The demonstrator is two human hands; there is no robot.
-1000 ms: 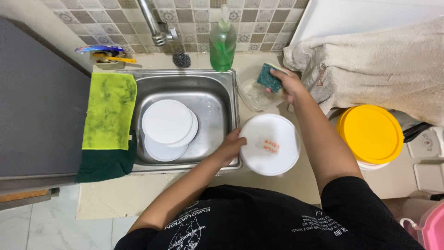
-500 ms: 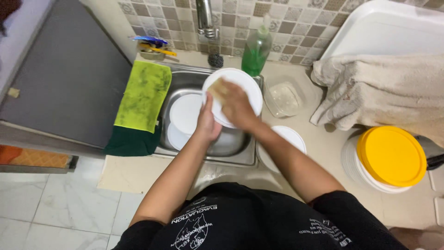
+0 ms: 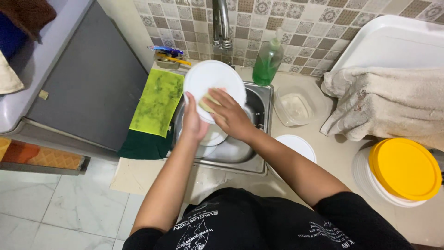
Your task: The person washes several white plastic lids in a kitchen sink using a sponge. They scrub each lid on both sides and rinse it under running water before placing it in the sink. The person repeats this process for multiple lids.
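Note:
My left hand point(image 3: 194, 121) grips the lower left rim of a white plate point(image 3: 210, 78) and holds it tilted above the steel sink point(image 3: 260, 104). My right hand point(image 3: 229, 115) presses a yellow sponge point(image 3: 206, 103) flat against the plate's face. More white plates point(image 3: 210, 139) lie in the sink basin under my hands, partly hidden.
A tap point(image 3: 222, 23) rises behind the sink, with a green soap bottle point(image 3: 267, 60) to its right. A clear plastic container point(image 3: 296, 106), another white plate point(image 3: 298, 146), a beige towel point(image 3: 388, 104) and a yellow lid point(image 3: 404, 169) on stacked plates are on the counter. A green cloth point(image 3: 157, 99) lies left of the sink.
The white plate went from the counter to above the sink, held by my left hand. My right hand took the sponge from the back of the counter and now rubs the plate with it.

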